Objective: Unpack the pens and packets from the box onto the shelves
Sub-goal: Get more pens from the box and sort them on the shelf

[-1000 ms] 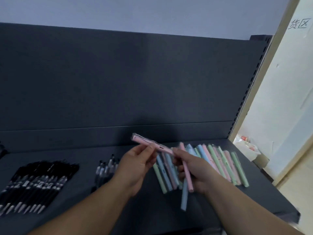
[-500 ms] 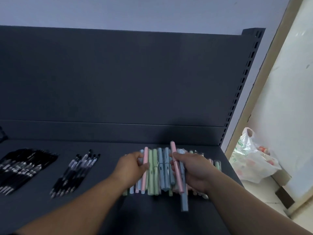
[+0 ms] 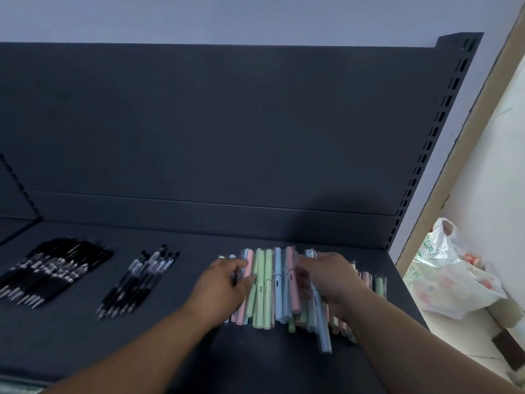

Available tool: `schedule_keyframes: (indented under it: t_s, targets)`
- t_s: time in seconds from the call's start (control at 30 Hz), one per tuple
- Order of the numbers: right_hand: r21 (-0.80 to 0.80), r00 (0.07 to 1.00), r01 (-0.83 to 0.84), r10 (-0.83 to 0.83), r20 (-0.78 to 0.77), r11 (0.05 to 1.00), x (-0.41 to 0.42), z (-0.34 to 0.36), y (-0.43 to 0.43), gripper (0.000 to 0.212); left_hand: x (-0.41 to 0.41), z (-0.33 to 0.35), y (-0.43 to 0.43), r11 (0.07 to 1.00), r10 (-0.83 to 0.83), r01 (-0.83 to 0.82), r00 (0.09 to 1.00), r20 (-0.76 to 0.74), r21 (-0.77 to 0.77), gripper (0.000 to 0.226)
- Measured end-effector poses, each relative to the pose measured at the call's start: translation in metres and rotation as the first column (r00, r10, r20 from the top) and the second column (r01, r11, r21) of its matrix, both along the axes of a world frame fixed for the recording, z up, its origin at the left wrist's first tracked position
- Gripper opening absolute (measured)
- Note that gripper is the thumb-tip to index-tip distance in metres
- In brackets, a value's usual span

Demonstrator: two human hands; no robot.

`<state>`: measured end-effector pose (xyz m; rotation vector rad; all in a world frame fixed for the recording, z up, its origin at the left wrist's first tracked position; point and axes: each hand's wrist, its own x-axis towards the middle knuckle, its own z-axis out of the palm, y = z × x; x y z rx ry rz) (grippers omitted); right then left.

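Now on the dark shelf [image 3: 170, 336]: a row of pastel pens [image 3: 264, 285] in pink, green and blue, lying between and beneath two hands held apart. Left hand [image 3: 221, 285] at the row's left end, thumb and fingertips pinching a pink pen [image 3: 247, 277]. Right hand [image 3: 335, 280] over the right half, a blue pen [image 3: 324, 336] jutting out below the palm; grip blurred, cannot tell. Farther left, two bunches of black pens [image 3: 54, 268]. Green print on the plastic bag [image 3: 454, 280] beside the shelf, too blurred to read.

Off to the right, a white plastic bag [image 3: 443, 280] slumped on the floor, right up against the pale wall [image 3: 497, 172].
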<state>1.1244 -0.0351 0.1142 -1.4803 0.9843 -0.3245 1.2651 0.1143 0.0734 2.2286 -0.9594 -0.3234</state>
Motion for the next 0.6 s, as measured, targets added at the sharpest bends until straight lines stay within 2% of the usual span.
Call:
schedule_keyframes:
  t_s: [0.1,0.17,0.2,0.27,0.37,0.43,0.53,0.6]
  targets:
    - [0.094,0.994,0.025,-0.035,0.105,0.995,0.002,0.004,-0.002,0.011,-0.009,-0.004,-0.002,0.998,-0.063,0.063,0.998,-0.02,-0.009,0.043]
    - [0.032,0.996,0.032,-0.034,0.08,0.999,0.004,0.006,-0.006,0.009,-0.013,-0.008,-0.002,0.995,-0.102,0.102,0.993,-0.06,-0.005,0.049]
    - [-0.012,0.998,0.035,-0.034,0.054,0.999,0.006,0.007,-0.01,0.014,-0.015,-0.01,-0.002,0.994,-0.113,0.112,0.991,-0.074,-0.01,0.053]
    - [-0.105,1.0,0.023,-0.024,-0.013,0.994,0.011,0.011,-0.016,0.036,-0.017,-0.012,-0.001,0.992,-0.128,0.126,0.989,-0.081,-0.02,0.06]
    - [-0.315,0.986,-0.094,0.045,-0.158,0.944,0.015,0.014,-0.018,0.072,-0.017,-0.013,0.004,0.983,-0.182,0.182,0.982,-0.057,0.0,0.082]
    - [-0.422,0.969,-0.186,0.095,-0.227,0.887,0.009,0.011,-0.015,0.082,-0.017,-0.015,0.007,0.964,-0.258,0.256,0.966,0.018,0.074,0.091]
    - [-0.521,0.919,-0.377,0.24,-0.313,0.766,-0.011,-0.004,-0.01,0.109,-0.017,-0.021,0.009,0.93,-0.344,0.323,0.933,0.108,0.173,0.096]
    - [-0.537,0.811,-0.579,0.369,-0.453,0.614,-0.022,-0.015,-0.008,0.132,-0.016,-0.025,0.008,0.928,-0.349,0.324,0.929,0.125,0.184,0.099]
